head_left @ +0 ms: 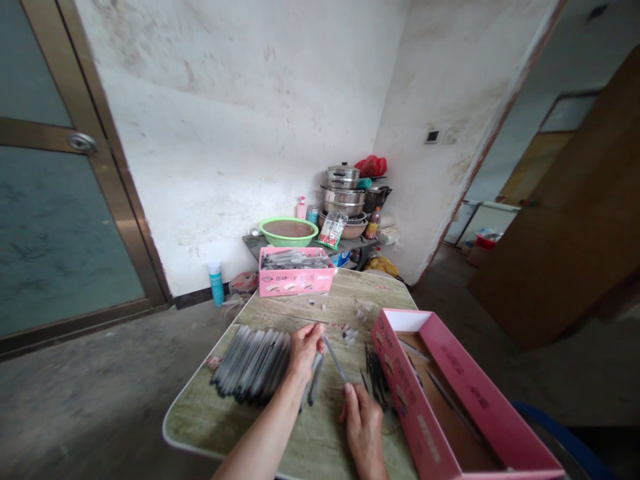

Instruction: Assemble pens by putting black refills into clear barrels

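Note:
A slim grey translucent pen [337, 361] slants between my two hands above the table. My left hand [304, 350] pinches its far end, and the fingers of my right hand [363, 417] close round the near end. Left of my left hand lies a dense row of similar grey pens [250, 363] with dark ends; a few more show beside my wrist. Thin black pieces [376, 377] lie in a bunch beyond my right hand. Several small clear pieces [349, 333] are scattered further back, too small to make out exactly.
A long pink box [405, 393] with a few slender items inside stands at the right. Another pink box [296, 281], full of pens, sits at the far edge of the wood-patterned table [200, 427]. Behind it, a low shelf holds a green basin [289, 240] and stacked steel pots [344, 198].

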{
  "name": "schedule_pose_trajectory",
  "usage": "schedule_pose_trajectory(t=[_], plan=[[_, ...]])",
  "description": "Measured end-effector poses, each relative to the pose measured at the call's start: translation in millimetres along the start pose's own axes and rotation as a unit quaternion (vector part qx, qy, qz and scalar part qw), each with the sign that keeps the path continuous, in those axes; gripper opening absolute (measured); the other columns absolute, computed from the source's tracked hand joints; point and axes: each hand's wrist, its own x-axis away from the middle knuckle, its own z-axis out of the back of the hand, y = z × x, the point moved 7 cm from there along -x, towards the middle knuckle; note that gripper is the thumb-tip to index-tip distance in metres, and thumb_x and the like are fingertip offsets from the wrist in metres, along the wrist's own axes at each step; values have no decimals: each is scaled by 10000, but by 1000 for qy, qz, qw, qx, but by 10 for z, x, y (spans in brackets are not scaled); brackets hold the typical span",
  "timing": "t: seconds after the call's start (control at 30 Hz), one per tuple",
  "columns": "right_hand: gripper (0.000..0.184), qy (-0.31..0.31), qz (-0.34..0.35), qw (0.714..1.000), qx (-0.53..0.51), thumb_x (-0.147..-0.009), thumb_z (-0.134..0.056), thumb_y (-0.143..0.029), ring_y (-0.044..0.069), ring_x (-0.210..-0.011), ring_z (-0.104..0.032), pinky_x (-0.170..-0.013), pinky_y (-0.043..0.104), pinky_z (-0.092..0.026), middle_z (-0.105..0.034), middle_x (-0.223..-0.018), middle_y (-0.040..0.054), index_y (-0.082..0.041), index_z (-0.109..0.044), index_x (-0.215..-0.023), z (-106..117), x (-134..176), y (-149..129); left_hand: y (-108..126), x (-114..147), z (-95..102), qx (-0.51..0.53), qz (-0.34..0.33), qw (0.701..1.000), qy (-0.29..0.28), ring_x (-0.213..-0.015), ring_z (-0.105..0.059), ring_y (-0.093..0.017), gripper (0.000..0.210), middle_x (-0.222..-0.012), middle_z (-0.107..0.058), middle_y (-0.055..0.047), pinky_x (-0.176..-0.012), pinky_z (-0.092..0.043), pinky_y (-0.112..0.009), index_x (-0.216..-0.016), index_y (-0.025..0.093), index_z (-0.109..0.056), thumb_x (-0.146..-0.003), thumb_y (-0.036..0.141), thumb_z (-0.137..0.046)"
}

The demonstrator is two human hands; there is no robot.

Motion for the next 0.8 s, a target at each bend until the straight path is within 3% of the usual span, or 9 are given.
schedule_pose_trajectory(t=[0.23, 0.47, 0.8], plan=[[377, -12, 31, 998, 56, -954, -413, -465, 147, -456, -533, -467, 225, -373, -561, -540, -12, -188, -623, -810, -49, -16, 29, 21, 32, 50, -52, -24, 998, 18, -386, -412, -65, 446, -460, -490, 41, -376, -337, -178, -676, 124, -624, -659, 561, -710], [443, 22, 50, 993, 104, -990, -299, -442, 148, -439, -501, -478, 253, -326, -513, -518, -19, -218, -523, -680, -56, 0, 28, 26, 97, -18, -37, -30, 999, -15, -418, -425, -63, 422, -522, -533, 18, -394, -316, -175, -688, 120, -632, -689, 535, -707], [439, 3, 19, 1000, 14, -965, -353, -450, 134, -476, -439, -493, 247, -300, -421, -515, -41, -215, -462, -611, -15, -40, 89, 64, 138, -168, -5, -36, 998, -56, -442, -420, -57, 388, -580, -567, -2, -417, -312, -174, -738, 115, -646, -748, 502, -677]])
